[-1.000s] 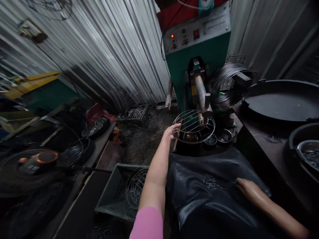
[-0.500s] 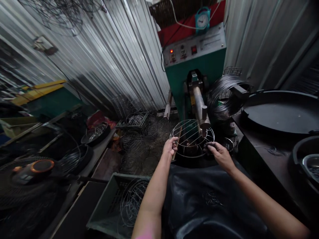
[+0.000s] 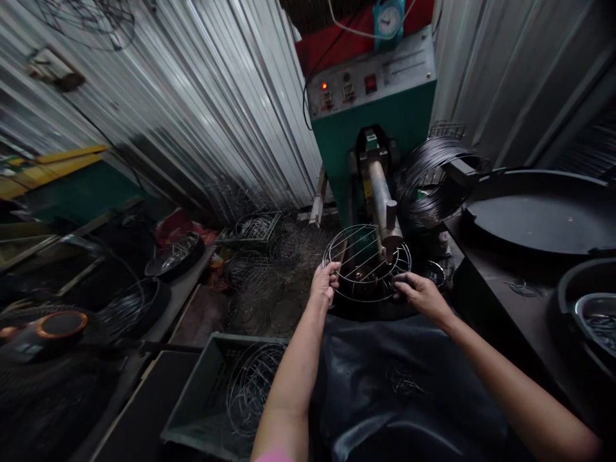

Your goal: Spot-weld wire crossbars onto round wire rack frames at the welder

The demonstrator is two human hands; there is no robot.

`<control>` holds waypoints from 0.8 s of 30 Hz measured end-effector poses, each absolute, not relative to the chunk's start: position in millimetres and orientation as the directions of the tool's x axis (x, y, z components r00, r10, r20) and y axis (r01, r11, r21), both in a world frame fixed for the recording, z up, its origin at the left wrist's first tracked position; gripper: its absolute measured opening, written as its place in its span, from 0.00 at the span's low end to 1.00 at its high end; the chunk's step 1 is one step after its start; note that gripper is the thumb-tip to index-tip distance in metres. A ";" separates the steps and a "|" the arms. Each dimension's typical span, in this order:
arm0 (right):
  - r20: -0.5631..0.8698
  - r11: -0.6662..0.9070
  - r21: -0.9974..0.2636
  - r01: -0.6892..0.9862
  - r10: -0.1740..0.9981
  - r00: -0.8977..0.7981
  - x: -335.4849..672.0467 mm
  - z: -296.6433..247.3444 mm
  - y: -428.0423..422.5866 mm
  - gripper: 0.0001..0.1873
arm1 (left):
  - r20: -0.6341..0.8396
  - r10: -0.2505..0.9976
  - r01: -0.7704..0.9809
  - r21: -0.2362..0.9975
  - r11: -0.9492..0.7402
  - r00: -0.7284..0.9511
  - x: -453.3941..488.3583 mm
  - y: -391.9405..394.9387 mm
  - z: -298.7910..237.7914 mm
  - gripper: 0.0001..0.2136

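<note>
A round wire rack (image 3: 362, 299) with parallel bars and a double rim is held level in front of the machine. My left hand (image 3: 326, 280) is closed on its left side. At the rack's right rim, my right hand (image 3: 418, 292) is pinched; any small piece between its dark fingertips is too small to make out. The metal arm (image 3: 384, 197) of the green machine (image 3: 375, 108) reaches toward me, its blunt tip over the right part of the rack. Across my lap lies a dark apron (image 3: 375, 378) with several short wire pieces (image 3: 403, 380) on it.
A green crate (image 3: 192, 391) at lower left holds wire racks. To the right, a wire coil (image 3: 433, 173) hangs by the machine, near a large black pan (image 3: 543, 218) and a metal bowl (image 3: 597, 314) on a table. Wire pieces lie in trays (image 3: 158, 292) at left.
The view has shifted slightly, so the surroundings sit a little further left and up. Both hands keep their hold at the rack, which stays under the machine's arm tip.
</note>
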State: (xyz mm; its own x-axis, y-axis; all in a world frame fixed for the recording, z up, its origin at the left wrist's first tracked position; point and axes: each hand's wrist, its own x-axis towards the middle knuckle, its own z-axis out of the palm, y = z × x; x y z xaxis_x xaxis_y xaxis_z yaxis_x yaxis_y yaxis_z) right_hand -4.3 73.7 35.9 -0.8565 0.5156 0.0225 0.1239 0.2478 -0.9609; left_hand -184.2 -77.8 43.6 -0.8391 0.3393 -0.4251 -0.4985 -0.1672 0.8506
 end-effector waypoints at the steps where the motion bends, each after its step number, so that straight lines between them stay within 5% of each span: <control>1: 0.022 0.238 -0.964 0.119 0.517 -0.856 -4.2 35.5 74.1 0.14 | -0.424 0.338 -0.498 0.851 -0.169 -0.840 -184.1 -77.1 44.0 0.20; 24: 0.061 0.200 -0.979 0.046 0.497 -0.865 -12.2 30.6 90.5 0.16 | -0.446 0.337 -0.519 0.839 -0.166 -0.829 -191.5 -64.5 48.4 0.20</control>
State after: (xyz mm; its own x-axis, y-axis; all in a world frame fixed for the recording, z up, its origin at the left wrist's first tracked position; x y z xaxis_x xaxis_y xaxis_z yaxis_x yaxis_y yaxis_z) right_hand -12.2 90.5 30.6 -0.8654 0.4974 0.0607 0.0463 0.2000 -0.9787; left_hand -191.5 -64.5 48.4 -0.8288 0.3374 -0.4463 -0.5190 -0.1657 0.8385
